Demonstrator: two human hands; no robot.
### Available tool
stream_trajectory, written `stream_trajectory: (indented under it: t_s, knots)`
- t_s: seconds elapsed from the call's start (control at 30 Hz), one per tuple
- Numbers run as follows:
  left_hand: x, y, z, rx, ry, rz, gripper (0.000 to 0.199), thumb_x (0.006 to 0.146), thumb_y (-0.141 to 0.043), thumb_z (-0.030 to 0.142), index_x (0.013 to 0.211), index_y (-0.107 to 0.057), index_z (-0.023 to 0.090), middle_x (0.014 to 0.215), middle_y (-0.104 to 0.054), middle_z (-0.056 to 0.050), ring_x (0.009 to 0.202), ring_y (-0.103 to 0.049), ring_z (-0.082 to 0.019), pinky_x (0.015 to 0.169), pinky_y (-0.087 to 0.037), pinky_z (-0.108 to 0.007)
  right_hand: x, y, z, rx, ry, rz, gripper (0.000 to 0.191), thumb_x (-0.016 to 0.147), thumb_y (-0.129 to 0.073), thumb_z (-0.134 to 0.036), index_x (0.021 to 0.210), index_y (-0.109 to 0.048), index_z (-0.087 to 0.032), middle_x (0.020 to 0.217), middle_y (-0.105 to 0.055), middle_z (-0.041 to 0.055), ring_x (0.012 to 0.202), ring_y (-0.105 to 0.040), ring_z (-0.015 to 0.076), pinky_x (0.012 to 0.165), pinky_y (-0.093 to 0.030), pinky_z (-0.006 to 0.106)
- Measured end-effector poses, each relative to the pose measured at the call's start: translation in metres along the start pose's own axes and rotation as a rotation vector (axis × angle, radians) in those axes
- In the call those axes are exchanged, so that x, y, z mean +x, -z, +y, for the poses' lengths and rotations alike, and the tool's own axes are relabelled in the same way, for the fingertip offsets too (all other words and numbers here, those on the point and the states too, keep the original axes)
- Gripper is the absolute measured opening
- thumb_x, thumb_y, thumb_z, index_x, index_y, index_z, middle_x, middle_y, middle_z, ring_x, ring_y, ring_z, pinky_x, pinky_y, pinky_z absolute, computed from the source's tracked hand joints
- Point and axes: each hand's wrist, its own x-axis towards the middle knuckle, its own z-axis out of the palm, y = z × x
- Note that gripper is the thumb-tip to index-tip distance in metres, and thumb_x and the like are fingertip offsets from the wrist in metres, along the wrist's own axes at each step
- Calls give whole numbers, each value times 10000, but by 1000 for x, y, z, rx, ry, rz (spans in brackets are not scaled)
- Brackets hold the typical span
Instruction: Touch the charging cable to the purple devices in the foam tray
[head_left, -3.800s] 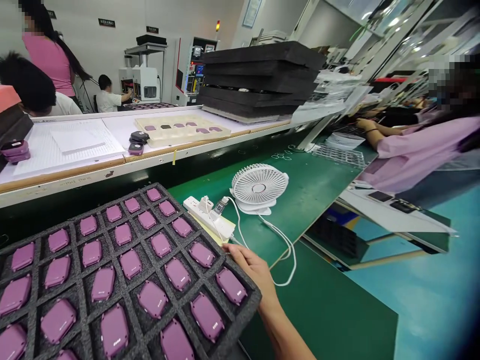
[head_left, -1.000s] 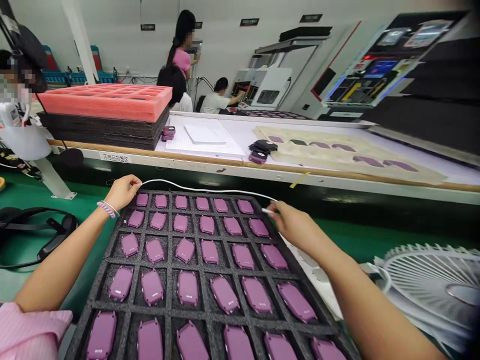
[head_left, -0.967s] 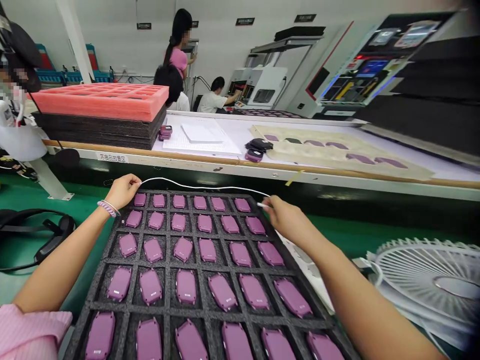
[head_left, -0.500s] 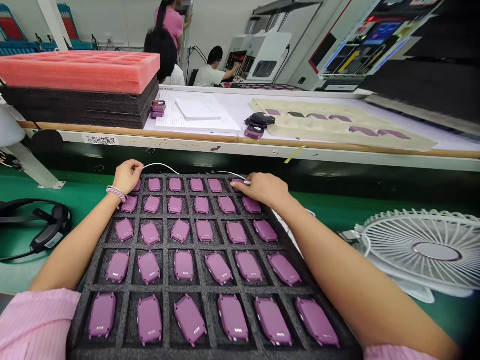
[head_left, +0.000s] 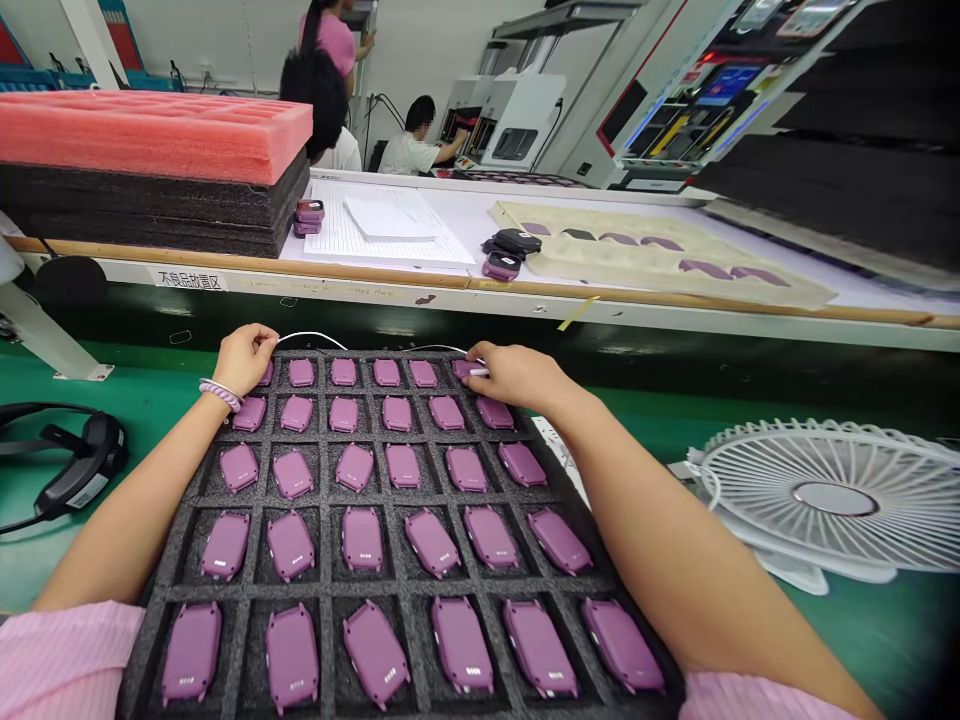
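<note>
Everywhere, purple cases [head_left: 403, 466] in foam tray [head_left: 328, 497].

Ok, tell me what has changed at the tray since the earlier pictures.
Earlier only the right hand showed, resting at the tray's edge. A second ago both hands held a white cable stretched above the far edge. Since then the hands have drawn closer together and lowered onto the far row, the left hand at the left corner, and the cable has sagged behind the tray. The purple parts stay in their cells.
</note>
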Motion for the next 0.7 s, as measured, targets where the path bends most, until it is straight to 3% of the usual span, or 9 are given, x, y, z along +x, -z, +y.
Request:
stream_trajectory:
  t_s: [0.2,0.37,0.43,0.57,0.7]
  knots:
    - [-1,0,0,5,-11,-14,253,820,-543,291,915,-722,139,817,-688,-68,693,-575,-190,778,-477,-324,8,2,-1,-30,11,-36,401,947,-621,-331,1319,-617,-183,1146,-693,134,1063,-636,325,732,-461,323]
    - [-2,-1,-1,-2,-22,-10,245,821,-542,290,907,-723,149,817,-690,-62,697,-581,-195,798,-490,-338,4,5,16,-9,114,-46,382,931,-576,-258,1305,-631,-316,1034,-726,20,933,-667,270,650,-433,282]
    - [-2,-2,-2,-5,-26,-6,237,817,-546,280,904,-724,149,818,-690,-62,704,-583,-196,809,-492,-343,4,5,16,40,125,2,404,903,-542,-195,1279,-638,-309,981,-730,4,874,-674,253,626,-431,273]
    - [-2,-2,-3,-10,-36,3,228,823,-545,273,904,-720,151,811,-686,-59,716,-587,-198,822,-495,-348,11,3,-9,164,141,144,343,960,-437,-170,1225,-655,-175,1044,-726,76,926,-676,245,758,-482,274]
    - [-2,-2,-5,-20,-56,1,215,826,-546,267,895,-716,156,795,-675,-51,712,-583,-194,809,-497,-340,25,2,-39,130,108,107,331,1007,-459,-290,985,-726,-97,1000,-719,183,959,-671,315,792,-489,321]
